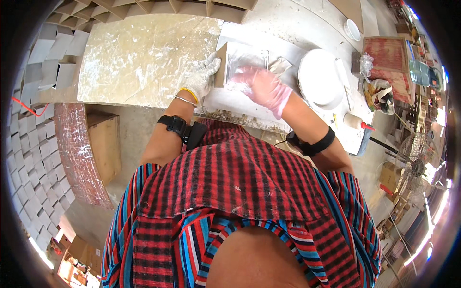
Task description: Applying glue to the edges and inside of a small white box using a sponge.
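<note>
From afar I see the white-gloved L hand (201,76) against the L wall of a small box (222,67) on the tabletop (144,57); can't tell if its fingers grip or just press. Pink-gloved R hand (264,87) is at the box's near R part, fingers blurred, so can't tell open vs. closed. Round white dish (321,77) sits R of the box, w/ a red-tipped bottle (353,121) nearer the person.
</note>
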`<state>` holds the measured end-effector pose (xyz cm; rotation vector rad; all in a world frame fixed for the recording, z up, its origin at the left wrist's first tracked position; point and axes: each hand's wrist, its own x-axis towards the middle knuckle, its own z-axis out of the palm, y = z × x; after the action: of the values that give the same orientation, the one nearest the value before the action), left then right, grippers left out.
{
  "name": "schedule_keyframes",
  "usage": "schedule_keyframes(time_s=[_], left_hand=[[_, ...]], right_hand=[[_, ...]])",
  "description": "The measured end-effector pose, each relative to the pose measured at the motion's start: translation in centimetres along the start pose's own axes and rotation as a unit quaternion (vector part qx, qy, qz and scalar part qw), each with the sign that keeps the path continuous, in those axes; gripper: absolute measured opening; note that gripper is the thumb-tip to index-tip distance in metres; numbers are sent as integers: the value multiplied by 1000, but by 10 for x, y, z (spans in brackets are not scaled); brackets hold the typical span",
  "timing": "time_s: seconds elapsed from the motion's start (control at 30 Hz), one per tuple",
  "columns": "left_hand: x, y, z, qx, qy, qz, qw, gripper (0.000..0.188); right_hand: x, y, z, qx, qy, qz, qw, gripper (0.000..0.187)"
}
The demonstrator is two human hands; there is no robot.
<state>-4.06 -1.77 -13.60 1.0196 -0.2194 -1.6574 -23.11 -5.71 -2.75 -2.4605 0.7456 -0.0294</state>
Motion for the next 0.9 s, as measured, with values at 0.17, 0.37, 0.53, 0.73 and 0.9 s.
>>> schedule_keyframes(time_s=[0.17, 0.37, 0.53, 0.73, 0.9], left_hand=[[4, 2, 2, -2, -2, 4, 1000, 41], [3, 2, 0, -11, -4, -27, 1000, 55], [11, -2, -9, 21, -15, -17, 1000, 55], [17, -9, -18, 0, -49, -22, 999, 57], [14, -8, -15, 0, -57, -16, 998, 60]], right_hand=[[-20, 13, -28, -101, -68, 22, 992, 40], [-19, 5, -17, 17, -1, 13, 1000, 40], [-46, 19, -17, -96, 4, 40, 995, 35], [-52, 25, -10, -60, 65, 45, 995, 36], [-60, 31, -8, -78, -3, 120, 990, 41]])
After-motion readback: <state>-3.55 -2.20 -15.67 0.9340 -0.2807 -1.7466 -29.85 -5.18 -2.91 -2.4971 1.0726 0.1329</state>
